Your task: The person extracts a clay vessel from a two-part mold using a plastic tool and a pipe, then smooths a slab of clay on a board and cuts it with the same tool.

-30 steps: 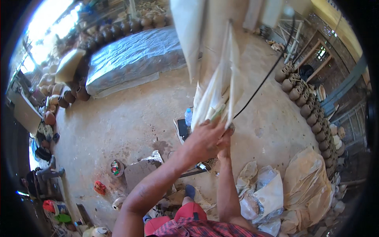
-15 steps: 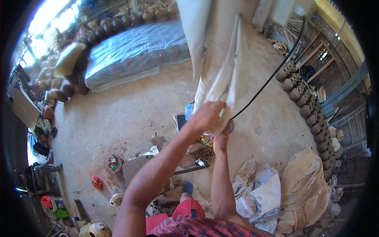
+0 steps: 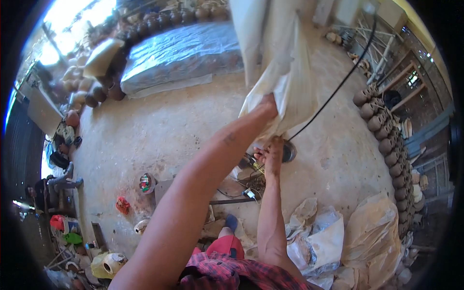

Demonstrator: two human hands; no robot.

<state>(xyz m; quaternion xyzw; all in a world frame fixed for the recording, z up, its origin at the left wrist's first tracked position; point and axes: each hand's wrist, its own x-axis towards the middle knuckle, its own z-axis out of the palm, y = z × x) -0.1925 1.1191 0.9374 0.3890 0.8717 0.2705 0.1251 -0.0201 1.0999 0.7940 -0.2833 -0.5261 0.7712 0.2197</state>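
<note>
A pale, translucent sheet (image 3: 295,87), plastic or thin cloth, hangs in long folds from the top of the view. My left hand (image 3: 269,107) reaches up into its folds, and the fingers are hidden behind the material. Below it, my right hand (image 3: 273,151) is closed on the gathered lower end of the sheet, fingers curled. Beside the right hand is a dark round container (image 3: 289,152), partly covered. A black cable (image 3: 333,99) runs from near this hand to the upper right.
A white plug (image 3: 249,194) with cords lies on the floor near my foot. Crumpled plastic sheets (image 3: 372,232) lie at the right. Clay pots (image 3: 386,145) line the right wall. A plastic-covered stack (image 3: 179,53) stands at the back left. Someone (image 3: 60,181) sits at the far left.
My left hand has moved up and slipped in among the folds, and the sheet has spread wider around it. The right hand stays low at the sheet's end. The whole view has shifted slightly.
</note>
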